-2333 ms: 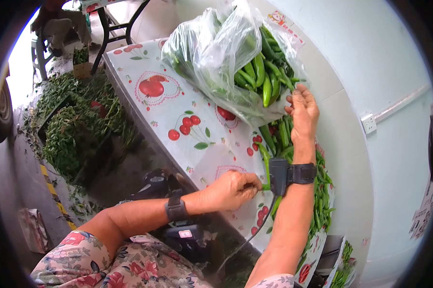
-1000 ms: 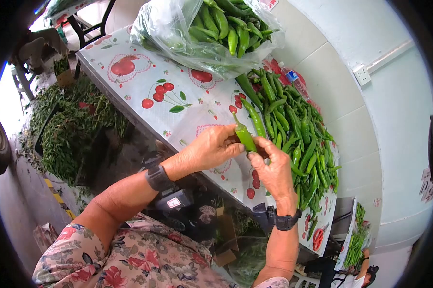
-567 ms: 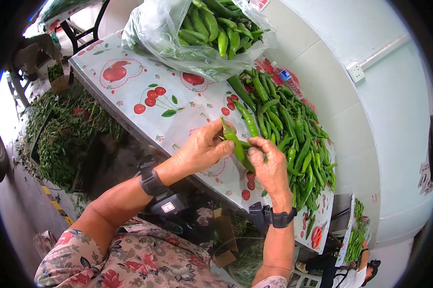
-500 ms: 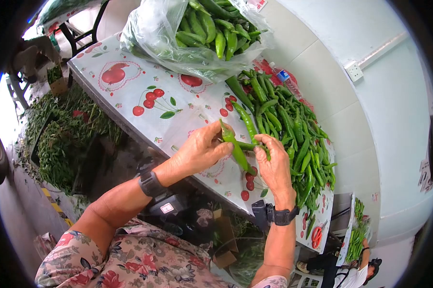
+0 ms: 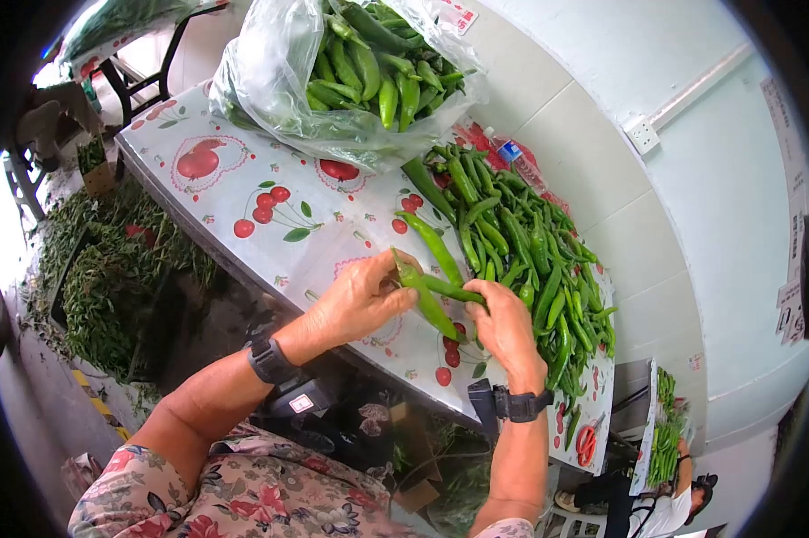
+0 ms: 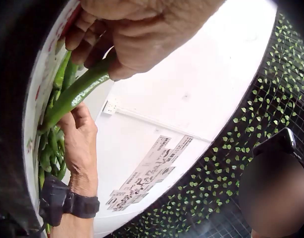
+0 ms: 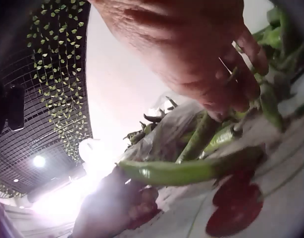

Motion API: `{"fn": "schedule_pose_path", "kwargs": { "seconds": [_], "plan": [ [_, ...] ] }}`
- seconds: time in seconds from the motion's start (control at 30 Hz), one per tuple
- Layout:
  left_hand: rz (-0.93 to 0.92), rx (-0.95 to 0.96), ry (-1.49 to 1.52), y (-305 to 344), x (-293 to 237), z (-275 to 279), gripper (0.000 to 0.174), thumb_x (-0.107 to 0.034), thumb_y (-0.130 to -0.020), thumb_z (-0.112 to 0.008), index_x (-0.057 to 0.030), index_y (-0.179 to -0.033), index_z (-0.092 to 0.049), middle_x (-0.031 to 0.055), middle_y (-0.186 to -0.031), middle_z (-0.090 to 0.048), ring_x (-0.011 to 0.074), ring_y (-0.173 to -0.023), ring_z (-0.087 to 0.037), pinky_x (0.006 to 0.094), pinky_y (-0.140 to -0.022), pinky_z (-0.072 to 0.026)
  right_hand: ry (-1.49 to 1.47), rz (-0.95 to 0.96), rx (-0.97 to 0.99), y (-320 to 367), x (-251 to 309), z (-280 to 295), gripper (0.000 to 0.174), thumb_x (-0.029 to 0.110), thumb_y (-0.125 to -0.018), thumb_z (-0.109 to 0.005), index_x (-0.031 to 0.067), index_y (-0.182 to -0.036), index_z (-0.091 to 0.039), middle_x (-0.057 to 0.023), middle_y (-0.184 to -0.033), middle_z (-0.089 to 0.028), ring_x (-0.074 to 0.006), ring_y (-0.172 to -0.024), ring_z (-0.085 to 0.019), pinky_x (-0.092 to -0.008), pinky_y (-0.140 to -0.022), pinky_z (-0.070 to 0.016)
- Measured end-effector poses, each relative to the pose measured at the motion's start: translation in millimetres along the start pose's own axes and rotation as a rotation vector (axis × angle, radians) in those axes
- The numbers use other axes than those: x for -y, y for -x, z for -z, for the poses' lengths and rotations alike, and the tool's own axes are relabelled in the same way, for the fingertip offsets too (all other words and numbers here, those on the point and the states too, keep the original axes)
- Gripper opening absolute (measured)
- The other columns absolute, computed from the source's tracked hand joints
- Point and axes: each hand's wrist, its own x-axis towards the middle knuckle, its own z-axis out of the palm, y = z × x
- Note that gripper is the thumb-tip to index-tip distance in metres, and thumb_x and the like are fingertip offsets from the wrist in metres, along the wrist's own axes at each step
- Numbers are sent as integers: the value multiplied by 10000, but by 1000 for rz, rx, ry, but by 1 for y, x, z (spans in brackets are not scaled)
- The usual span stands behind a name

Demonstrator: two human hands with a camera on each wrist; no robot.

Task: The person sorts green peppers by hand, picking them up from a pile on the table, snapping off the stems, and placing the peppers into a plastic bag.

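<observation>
My left hand (image 5: 355, 300) pinches a long light-green chili pepper (image 5: 433, 310) near its stem end, and the tip slants down over the tablecloth. The same pepper (image 6: 77, 96) shows below the fingers in the left wrist view. My right hand (image 5: 509, 334) pinches one end of a darker green chili pepper (image 5: 456, 290), whose other end meets the first pepper in the head view. Another single chili pepper (image 5: 433, 242) lies on the tablecloth just beyond. A big heap of green chili peppers (image 5: 521, 242) lies to the right of my hands.
A clear plastic bag (image 5: 279, 67) full of peppers stands at the table's far end. Along the wall lies a plastic bottle (image 5: 517, 160). Red-handled scissors (image 5: 587, 446) rest near the right end. Cut plants (image 5: 108, 296) cover the floor at left. Another person (image 5: 669, 507) sits at lower right.
My right hand has come from the bag to beside my left hand. Both first met at one pepper; then the right hand drew back, now pinching a second pepper. The head view has shifted.
</observation>
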Motion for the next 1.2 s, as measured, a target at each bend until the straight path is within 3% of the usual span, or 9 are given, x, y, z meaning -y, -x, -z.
{"fn": "schedule_pose_path", "kwargs": {
  "seconds": [0.1, 0.2, 0.23, 0.37, 0.6, 0.77, 0.87, 0.97, 1.2],
  "plan": [
    [-29, -9, 31, 0, 3, -1, 243, -127, -884, -586, -19, -1087, -505, 11, -616, -515, 60, -561, -456, 260, -515, -387, -107, -36, -76, 4, -11, 11, 307, 89, -813, -605, 26, -1114, -605, -125, -872, -675, -213, -703, -618, -317, -695, -489],
    [12, 36, 19, 0, -1, 0, 258, -120, -884, -592, -13, -1099, -501, 32, -694, -565, 72, -629, -511, 256, -575, -434, -483, -259, -67, 11, -13, 26, 307, 149, -846, -626, -9, -1108, -604, -114, -954, -684, -218, -850, -640, -312, -777, -492],
    [11, 38, 40, -1, 0, -1, 258, -111, -880, -593, -10, -1100, -502, 44, -727, -578, 79, -662, -529, 258, -602, -448, -596, -233, -115, 13, -11, 29, 303, 163, -859, -635, -21, -1100, -616, -65, -875, -651, -127, -784, -583, -261, -711, -473],
    [48, 49, 63, 0, 1, 0, 257, -78, -869, -597, 1, -1098, -510, 83, -846, -618, 105, -775, -579, 268, -691, -485, -793, -213, -205, 8, -9, 38, 274, 183, -895, -614, 41, -1128, -634, -34, -806, -616, -55, -654, -515, -203, -614, -420],
    [-16, 8, -28, 2, 4, -3, 227, -72, -862, -602, -6, -1062, -520, 95, -788, -609, 146, -719, -586, 306, -667, -485, -951, -9, -471, -26, 32, 51, 300, 162, -938, -552, 17, -1198, -591, -73, -924, -639, -89, -748, -561, -240, -682, -481],
    [4, 1, -30, 1, 2, -1, 322, -160, -818, -633, -18, -1090, -537, 187, -804, -637, 309, -754, -655, 384, -681, -513, -850, 117, -603, -67, 61, 56, 283, 77, -924, -550, 1, -1194, -587, -71, -952, -648, -96, -767, -574, -233, -673, -485],
    [10, 3, -14, 1, -2, 0, 336, -164, -809, -640, -11, -1093, -544, 185, -789, -638, 324, -756, -654, 385, -683, -516, -700, 183, -640, -91, 78, 54, 262, 72, -915, -565, -3, -1161, -611, -62, -916, -665, -95, -735, -582, -234, -658, -485],
    [-60, -16, -53, 2, -2, 0, 253, -84, -821, -616, -6, -1043, -523, 111, -652, -534, 205, -582, -545, 322, -575, -461, -466, 246, -774, -119, 94, 49, 241, 64, -903, -577, -8, -1125, -634, -76, -874, -681, -98, -708, -597, -244, -636, -486],
    [-56, -28, -51, 2, 6, -3, 335, -168, -788, -651, -9, -1059, -538, 197, -756, -635, 380, -735, -629, 442, -652, -498, -178, 370, -748, -182, 120, 31, 203, 112, -840, -628, 70, -1038, -649, -103, -897, -645, -206, -749, -622, -333, -697, -494]
  ]
}}
